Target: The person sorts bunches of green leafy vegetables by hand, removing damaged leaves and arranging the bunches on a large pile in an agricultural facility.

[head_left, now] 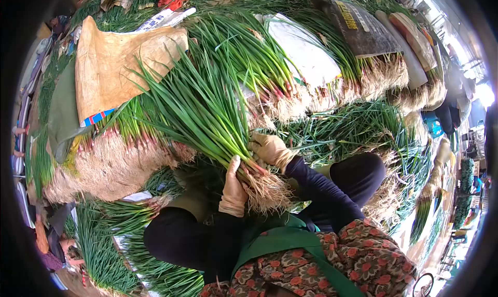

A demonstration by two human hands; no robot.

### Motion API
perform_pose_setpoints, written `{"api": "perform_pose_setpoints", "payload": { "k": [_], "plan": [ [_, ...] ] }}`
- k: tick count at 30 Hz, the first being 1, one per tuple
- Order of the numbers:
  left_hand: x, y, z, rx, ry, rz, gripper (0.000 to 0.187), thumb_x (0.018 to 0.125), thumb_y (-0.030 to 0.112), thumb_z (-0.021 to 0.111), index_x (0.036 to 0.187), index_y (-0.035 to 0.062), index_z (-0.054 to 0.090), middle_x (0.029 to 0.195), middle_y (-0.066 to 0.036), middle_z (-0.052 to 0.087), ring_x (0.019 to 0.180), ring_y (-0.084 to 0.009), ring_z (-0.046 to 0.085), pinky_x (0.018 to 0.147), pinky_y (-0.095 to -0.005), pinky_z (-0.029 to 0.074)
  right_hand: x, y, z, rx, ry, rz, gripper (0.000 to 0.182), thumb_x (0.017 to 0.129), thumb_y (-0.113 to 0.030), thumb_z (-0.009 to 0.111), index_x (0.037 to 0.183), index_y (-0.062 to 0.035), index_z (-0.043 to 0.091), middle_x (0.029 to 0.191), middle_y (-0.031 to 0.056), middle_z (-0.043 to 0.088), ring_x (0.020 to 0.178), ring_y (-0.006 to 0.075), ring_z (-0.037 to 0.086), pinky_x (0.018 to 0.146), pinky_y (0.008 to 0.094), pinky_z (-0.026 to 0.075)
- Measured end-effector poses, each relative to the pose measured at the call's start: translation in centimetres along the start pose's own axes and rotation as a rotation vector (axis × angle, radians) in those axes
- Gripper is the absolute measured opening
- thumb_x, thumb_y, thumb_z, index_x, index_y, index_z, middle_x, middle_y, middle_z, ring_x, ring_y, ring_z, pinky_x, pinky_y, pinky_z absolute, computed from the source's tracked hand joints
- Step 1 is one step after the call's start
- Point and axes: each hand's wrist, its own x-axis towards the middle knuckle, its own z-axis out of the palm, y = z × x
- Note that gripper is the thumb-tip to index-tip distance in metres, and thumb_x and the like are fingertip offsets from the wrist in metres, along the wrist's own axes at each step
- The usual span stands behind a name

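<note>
A bunch of green garlic [212,126] stretches up and to the left from my lap, its long leaves fanning out. Its pale, tangled roots [267,191] hang toward me over my knees. My left hand [234,191], in a cream glove, is closed around the stems near the root end, thumb on top. On the other side of the same stems, my gloved right hand [268,150] grips a little higher, its fingers partly hidden behind the leaves.
Stacked green garlic [111,162] lies to the left, with a brown paper sheet [119,64] over its leaves. More rooted bundles [280,95] line the back under a white sheet [303,51] and a dark printed sack [358,25]. Loose leaves [337,131] lie right of centre.
</note>
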Motion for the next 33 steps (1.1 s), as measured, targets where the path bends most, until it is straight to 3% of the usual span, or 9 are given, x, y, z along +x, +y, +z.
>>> {"api": "perform_pose_setpoints", "payload": {
  "k": [10, 13, 19, 22, 24, 26, 30, 31, 33],
  "plan": [
    [0.6, 0.9, -0.6, -0.143, -0.098, 0.157, 0.058, 0.091, 0.045, 0.045, 0.128, 0.0015, 0.042, 0.122, -0.017, 0.05, 0.108, -0.0266, 0.052, 0.095, -0.0419, 0.043, 3.8, 12.2, -3.5, -0.816, 0.129, 0.043, 0.024, 0.085, -0.027, 0.051, 0.079, -0.006, 0.06, 0.067, 0.0174, 0.062, 0.062, 0.0353, 0.061, 0.058, 0.0423, 0.049],
    [0.6, 1.5, 0.3, -0.23, -0.223, 0.075, 0.064, 0.088, 0.049, 0.049, 0.133, 0.005, 0.037, 0.123, -0.014, 0.051, 0.101, -0.0226, 0.055, 0.09, -0.0384, 0.045, 8.7, 12.2, -2.9, -0.358, 0.411, -0.108, 0.029, 0.086, -0.033, 0.053, 0.085, -0.0054, 0.06, 0.072, 0.018, 0.063, 0.068, 0.036, 0.062, 0.068, 0.0452, 0.049],
    [-0.1, 2.1, 0.1, -0.333, -0.194, -0.002, 0.066, 0.083, 0.049, 0.056, 0.128, 0.003, 0.043, 0.105, -0.01, 0.06, 0.085, -0.0203, 0.061, 0.081, -0.0414, 0.051, 10.8, 10.8, -1.0, -0.667, 0.46, -0.382, 0.03, 0.083, -0.031, 0.055, 0.105, -0.0108, 0.06, 0.077, 0.0168, 0.065, 0.074, 0.0312, 0.064, 0.064, 0.043, 0.05],
    [0.4, 2.2, 1.3, -0.306, -0.223, 0.054, 0.063, 0.085, 0.046, 0.053, 0.129, 0.0016, 0.041, 0.114, -0.012, 0.058, 0.104, -0.0244, 0.055, 0.088, -0.0443, 0.048, 6.6, 4.3, -1.8, -0.842, 0.115, -0.182, 0.026, 0.084, -0.024, 0.053, 0.103, -0.0082, 0.058, 0.071, 0.0104, 0.062, 0.062, 0.0231, 0.062, 0.052, 0.0386, 0.048],
    [0.5, 2.3, 0.8, -0.132, -0.133, 0.079, 0.059, 0.089, 0.043, 0.048, 0.127, -0.0002, 0.042, 0.117, -0.013, 0.056, 0.106, -0.026, 0.054, 0.09, -0.0448, 0.046, 2.4, 4.0, -0.3, -0.984, 0.139, -0.565, 0.022, 0.084, -0.018, 0.05, 0.104, -0.0108, 0.055, 0.05, -0.001, 0.045, 0.043, 0.0139, 0.051, 0.038, 0.0328, 0.04],
    [1.4, 1.7, -0.7, -0.013, -0.148, 0.104, 0.055, 0.09, 0.041, 0.046, 0.125, -0.0021, 0.044, 0.118, -0.014, 0.055, 0.107, -0.0276, 0.054, 0.094, -0.0452, 0.044, -1.3, 3.0, 1.5, -0.899, 0.054, -0.503, 0.024, 0.083, -0.015, 0.053, 0.106, -0.0091, 0.054, 0.05, 0.003, 0.053, 0.037, 0.0162, 0.051, 0.034, 0.0328, 0.039],
    [1.1, 1.1, 0.1, -0.156, -0.095, 0.134, 0.05, 0.089, 0.04, 0.05, 0.117, -0.0017, 0.049, 0.112, -0.014, 0.057, 0.107, -0.0286, 0.055, 0.096, -0.0471, 0.042, -0.1, 4.2, -1.7, -0.344, -0.62, -0.218, 0.048, 0.079, -0.028, 0.056, 0.12, -0.0036, 0.051, 0.096, 0.0202, 0.063, 0.092, 0.0328, 0.061, 0.083, 0.0395, 0.047],
    [0.4, 1.4, 1.3, -0.171, -0.046, 0.14, 0.048, 0.087, 0.041, 0.052, 0.113, 0.0, 0.052, 0.105, -0.013, 0.059, 0.103, -0.0274, 0.056, 0.096, -0.0473, 0.042, 2.1, 11.4, 1.1, -0.136, -0.597, -0.304, 0.054, 0.085, -0.039, 0.054, 0.126, -0.003, 0.047, 0.109, 0.0182, 0.061, 0.101, 0.0291, 0.059, 0.087, 0.0389, 0.045],
    [0.9, 0.9, 0.1, -0.283, -0.067, 0.062, 0.05, 0.086, 0.044, 0.054, 0.112, 0.0012, 0.052, 0.1, -0.011, 0.06, 0.098, -0.0253, 0.057, 0.096, -0.0463, 0.043, -0.4, 3.8, -1.5, 0.788, -0.599, 0.205, 0.063, 0.09, -0.05, 0.045, 0.13, -0.0004, 0.042, 0.124, 0.0167, 0.053, 0.11, 0.0273, 0.053, 0.092, 0.0389, 0.042]
  ]
}}
